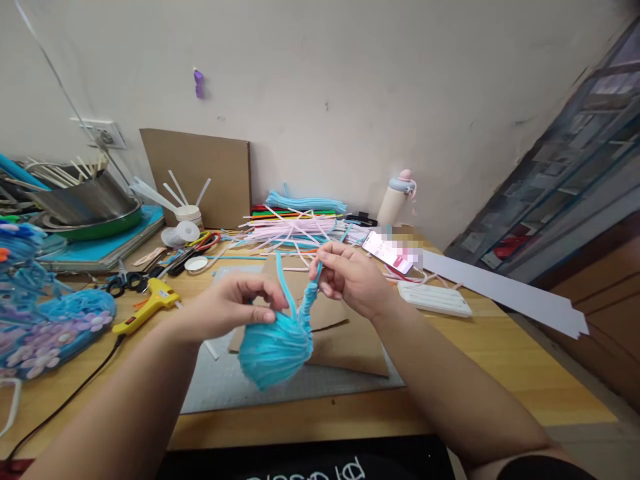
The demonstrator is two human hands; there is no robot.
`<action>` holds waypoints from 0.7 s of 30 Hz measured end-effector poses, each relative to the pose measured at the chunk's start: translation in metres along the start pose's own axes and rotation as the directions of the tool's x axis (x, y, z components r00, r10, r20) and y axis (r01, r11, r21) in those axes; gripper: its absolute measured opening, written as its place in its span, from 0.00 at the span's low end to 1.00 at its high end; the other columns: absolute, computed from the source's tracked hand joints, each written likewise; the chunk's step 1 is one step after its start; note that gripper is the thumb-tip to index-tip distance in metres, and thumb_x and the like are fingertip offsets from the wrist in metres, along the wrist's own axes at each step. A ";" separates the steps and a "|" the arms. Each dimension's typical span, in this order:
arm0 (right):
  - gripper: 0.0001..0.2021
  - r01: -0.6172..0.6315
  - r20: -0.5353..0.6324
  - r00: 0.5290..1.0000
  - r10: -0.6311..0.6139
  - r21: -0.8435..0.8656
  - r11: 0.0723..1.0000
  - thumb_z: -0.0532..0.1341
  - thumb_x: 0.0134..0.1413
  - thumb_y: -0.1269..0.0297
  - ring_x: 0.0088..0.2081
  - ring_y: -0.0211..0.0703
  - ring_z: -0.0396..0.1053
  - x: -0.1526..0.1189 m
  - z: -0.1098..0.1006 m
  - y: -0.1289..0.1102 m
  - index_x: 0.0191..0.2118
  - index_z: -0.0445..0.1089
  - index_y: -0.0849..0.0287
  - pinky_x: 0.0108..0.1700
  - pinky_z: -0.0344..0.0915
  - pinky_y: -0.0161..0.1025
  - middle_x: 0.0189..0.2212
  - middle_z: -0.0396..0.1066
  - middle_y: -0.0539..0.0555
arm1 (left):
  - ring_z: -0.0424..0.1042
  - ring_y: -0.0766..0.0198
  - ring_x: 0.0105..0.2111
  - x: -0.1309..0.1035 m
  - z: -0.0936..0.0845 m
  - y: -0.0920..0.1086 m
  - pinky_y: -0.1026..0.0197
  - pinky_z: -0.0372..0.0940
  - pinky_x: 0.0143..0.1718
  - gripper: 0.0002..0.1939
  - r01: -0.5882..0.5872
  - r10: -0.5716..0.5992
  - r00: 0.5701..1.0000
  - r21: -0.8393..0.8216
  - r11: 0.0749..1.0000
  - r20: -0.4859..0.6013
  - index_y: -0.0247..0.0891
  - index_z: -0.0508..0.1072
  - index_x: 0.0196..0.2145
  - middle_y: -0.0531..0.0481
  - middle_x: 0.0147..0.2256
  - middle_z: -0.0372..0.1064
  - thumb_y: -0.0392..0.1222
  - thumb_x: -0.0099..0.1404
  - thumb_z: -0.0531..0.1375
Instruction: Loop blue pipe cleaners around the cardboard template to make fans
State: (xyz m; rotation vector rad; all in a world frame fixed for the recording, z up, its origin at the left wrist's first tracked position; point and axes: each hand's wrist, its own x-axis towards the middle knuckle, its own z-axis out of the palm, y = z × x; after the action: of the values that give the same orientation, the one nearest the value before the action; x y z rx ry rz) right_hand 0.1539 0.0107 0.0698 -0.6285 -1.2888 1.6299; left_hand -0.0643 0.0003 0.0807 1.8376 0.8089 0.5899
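The blue fuzzy bundle hangs in front of the person, over the grey mat and the cardboard sheets on the counter, held up by both hands. The left hand is nearly closed, thumb and fingers pinching the bundle's upper edge, probably to steady its rounded body. The right hand has thumb and forefinger drawn together on the tip of the coiled blue stem, its other fingers curled in; that end is thin, so a fingertip pinch seems to suit it and keeps the stem pointing up. A loose blue strand rises between the two hands, passing close by the left fingertips; whether they touch it, I cannot tell. The mat and cardboard presumably shield the wood. The yellow glue gun lies to the left, its cord trailing to the counter's near edge, likely to keep it within reach yet out of the way. Pale pink stems are heaped at the back against the wall, perhaps to leave working room in front, and the phone lies beyond the right hand.
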 end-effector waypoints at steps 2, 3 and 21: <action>0.07 -0.047 0.010 0.999 0.047 0.018 0.999 0.58 0.49 0.62 0.16 0.29 0.60 0.003 -0.003 0.012 0.29 0.61 0.60 0.15 0.49 0.26 0.24 0.69 0.50 | 0.68 0.61 0.30 0.011 -0.007 -0.018 0.61 0.62 0.31 0.07 0.037 -0.038 0.999 -0.031 0.999 -0.024 0.39 0.73 0.29 0.48 0.30 0.71 0.43 0.51 0.61; 0.08 -0.075 -0.008 0.997 0.075 0.035 0.997 0.58 0.49 0.62 0.16 0.29 0.60 0.006 -0.005 0.021 0.29 0.61 0.60 0.15 0.51 0.26 0.24 0.69 0.50 | 0.68 0.61 0.30 0.016 -0.009 -0.027 0.61 0.63 0.32 0.08 0.057 -0.057 0.997 -0.010 0.998 -0.056 0.39 0.73 0.29 0.48 0.29 0.71 0.44 0.50 0.61; 0.06 -0.034 -0.376 0.920 0.115 0.215 0.976 0.60 0.43 0.65 0.20 0.32 0.62 0.008 -0.002 0.066 0.27 0.61 0.60 0.20 0.58 0.29 0.23 0.67 0.49 | 0.61 0.53 0.44 -0.012 0.100 -0.031 0.49 0.51 0.46 0.09 0.182 0.352 0.773 0.716 0.674 -0.528 0.45 0.71 0.37 0.46 0.42 0.68 0.38 0.59 0.55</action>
State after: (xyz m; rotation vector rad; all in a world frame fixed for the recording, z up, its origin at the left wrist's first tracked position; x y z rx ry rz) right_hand 0.1282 0.0179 0.0084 -0.8305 -0.8061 1.5762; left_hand -0.0096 -0.0600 0.0138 2.4646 1.6100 1.1061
